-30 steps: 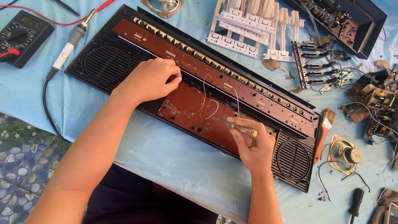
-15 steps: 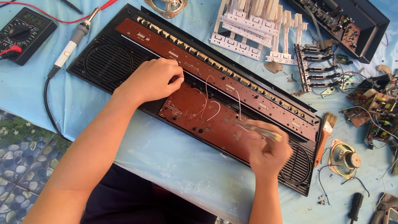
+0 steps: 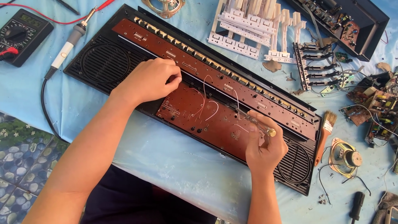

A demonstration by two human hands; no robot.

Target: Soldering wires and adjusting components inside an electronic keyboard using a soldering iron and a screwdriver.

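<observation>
A long black keyboard shell lies upside down across the blue cloth, with a brown circuit board and thin white wires exposed inside. My left hand rests curled on the board near its middle, fingertips pressed at the upper strip. My right hand holds a screwdriver with a clear handle, its tip on the board toward the right end. A round speaker grille sits just right of that hand.
A black multimeter with red leads and a soldering iron lie at the far left. White key assemblies, a paintbrush, a loose speaker, small circuit boards and another black shell crowd the right.
My right hand has lifted back and tilted the screwdriver, shifting a little to the right along the board. My left hand stays in place.
</observation>
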